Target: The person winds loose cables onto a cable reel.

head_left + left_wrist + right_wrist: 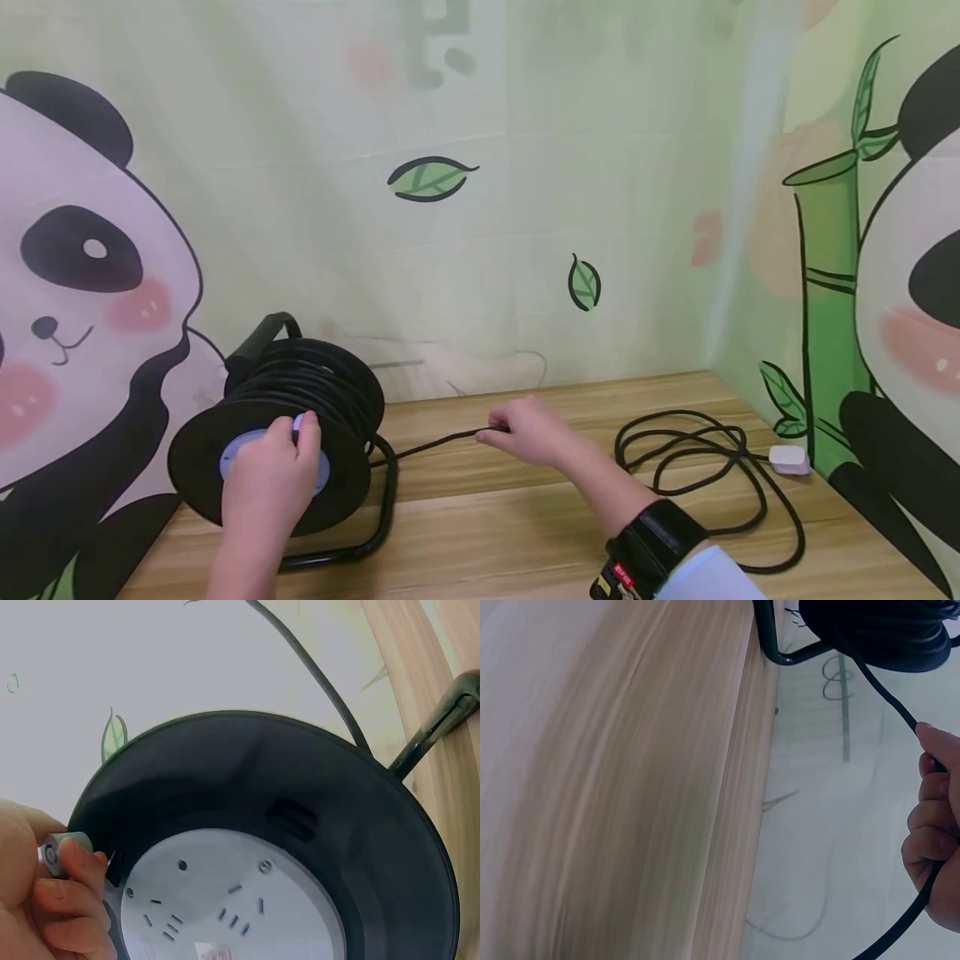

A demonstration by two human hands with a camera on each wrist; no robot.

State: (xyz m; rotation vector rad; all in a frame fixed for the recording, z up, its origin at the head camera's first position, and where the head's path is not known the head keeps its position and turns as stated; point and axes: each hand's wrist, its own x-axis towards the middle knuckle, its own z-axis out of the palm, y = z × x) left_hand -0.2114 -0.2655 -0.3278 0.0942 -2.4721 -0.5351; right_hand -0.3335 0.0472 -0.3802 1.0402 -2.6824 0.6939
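A black cable reel (347,467) stands on the left of the table, with many turns of black cable on its drum. On its front face is a pale round panel (225,877) with socket slots. My left hand (266,483) grips the small light-coloured knob (75,843) near the edge of this panel. Right of the reel, my right hand (528,429) holds the black cable (442,438), fingers curled round it. In the right wrist view the cable runs from the drum through that hand and out below it.
Loose loops of cable (756,487) lie on the wooden table (465,533) at the right, ending in a white plug (789,459). The reel has a black tube stand (392,492) and a top handle (258,343). A panda-printed cloth (487,250) hangs behind.
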